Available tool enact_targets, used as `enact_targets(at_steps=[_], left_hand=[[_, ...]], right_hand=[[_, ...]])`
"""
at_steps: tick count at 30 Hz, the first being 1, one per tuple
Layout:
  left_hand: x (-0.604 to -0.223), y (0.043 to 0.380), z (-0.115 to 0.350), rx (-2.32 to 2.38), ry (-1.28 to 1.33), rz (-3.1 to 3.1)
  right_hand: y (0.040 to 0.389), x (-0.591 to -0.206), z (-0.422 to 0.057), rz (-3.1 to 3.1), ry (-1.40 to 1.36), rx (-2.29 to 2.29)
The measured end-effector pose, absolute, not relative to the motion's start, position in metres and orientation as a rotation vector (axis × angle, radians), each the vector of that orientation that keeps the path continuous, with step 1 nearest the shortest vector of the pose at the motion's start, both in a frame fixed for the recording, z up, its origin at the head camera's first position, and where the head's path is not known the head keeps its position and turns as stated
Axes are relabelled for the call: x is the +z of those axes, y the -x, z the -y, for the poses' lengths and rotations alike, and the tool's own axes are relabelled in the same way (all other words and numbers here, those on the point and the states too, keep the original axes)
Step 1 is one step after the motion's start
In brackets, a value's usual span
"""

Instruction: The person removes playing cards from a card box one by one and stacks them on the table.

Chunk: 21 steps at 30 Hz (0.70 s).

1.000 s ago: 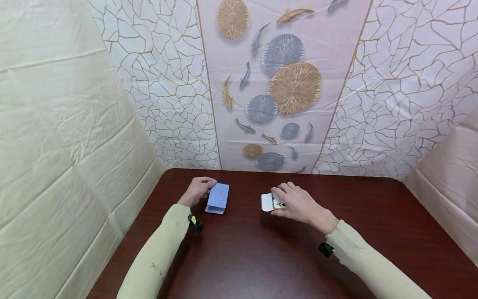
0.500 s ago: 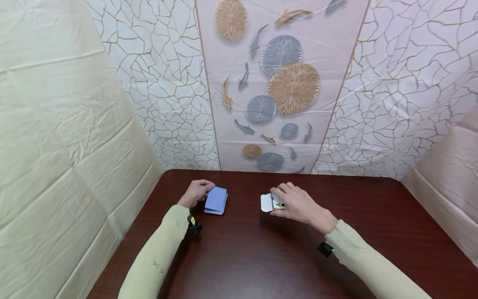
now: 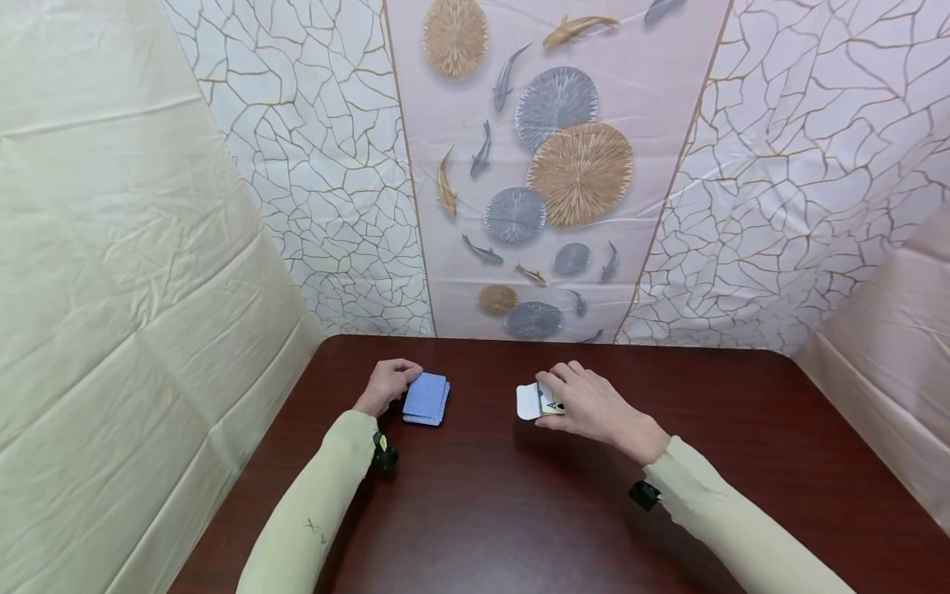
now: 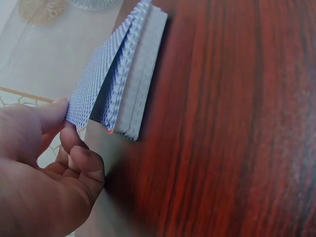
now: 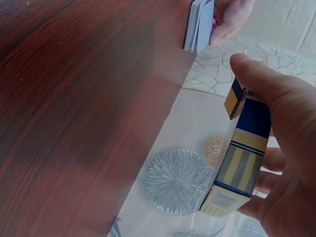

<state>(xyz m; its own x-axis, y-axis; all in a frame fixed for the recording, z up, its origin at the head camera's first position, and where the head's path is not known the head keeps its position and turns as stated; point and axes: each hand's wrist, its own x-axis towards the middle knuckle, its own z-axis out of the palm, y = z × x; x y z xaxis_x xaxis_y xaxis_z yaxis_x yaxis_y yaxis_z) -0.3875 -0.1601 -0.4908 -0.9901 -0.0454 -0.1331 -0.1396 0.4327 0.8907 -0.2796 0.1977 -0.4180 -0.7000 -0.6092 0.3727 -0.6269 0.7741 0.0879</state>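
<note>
A deck of blue-backed playing cards (image 3: 426, 398) lies face down on the table, left of centre. My left hand (image 3: 387, 384) pinches the top card (image 4: 94, 81) by a far corner between thumb and finger. In the left wrist view that card tilts up from the stack (image 4: 143, 69), leaving a wedge-shaped gap. To the right, my right hand (image 3: 590, 406) grips a card box (image 5: 242, 158) by its sides, above the tabletop. Its white flap (image 3: 529, 402) stands out toward the left, and an ace's marking shows beside it. The fingers cover most of the box in the head view.
The dark red-brown wooden table (image 3: 475, 503) reaches back to a patterned cloth (image 3: 519, 165). Cream cloth (image 3: 148, 289) hangs along the left side, and paler cloth (image 3: 891, 330) on the right. A black wrist camera (image 3: 644, 495) sits at the right cuff.
The lifted top card has come down nearer the stack, and my left hand has lowered slightly with it. My right hand and the card box hold almost still.
</note>
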Motion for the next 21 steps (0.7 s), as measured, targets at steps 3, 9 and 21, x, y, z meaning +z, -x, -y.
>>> enact_targets(at_steps=[3,9,21], left_hand=[[-0.491,0.386,0.158,1.563,0.154,-2.645],[-0.489,0.382,0.154,1.408,0.107,-2.787],[-0.486,0.377,0.147,1.248,0.090,-2.906]], right_hand=[[0.280,-0.418,-0.198,2.579,-0.945,0.065],[0.280,-0.418,-0.198,2.562,-0.961,0.070],[0.280,-0.416,-0.198,2.590,-0.945,0.076]])
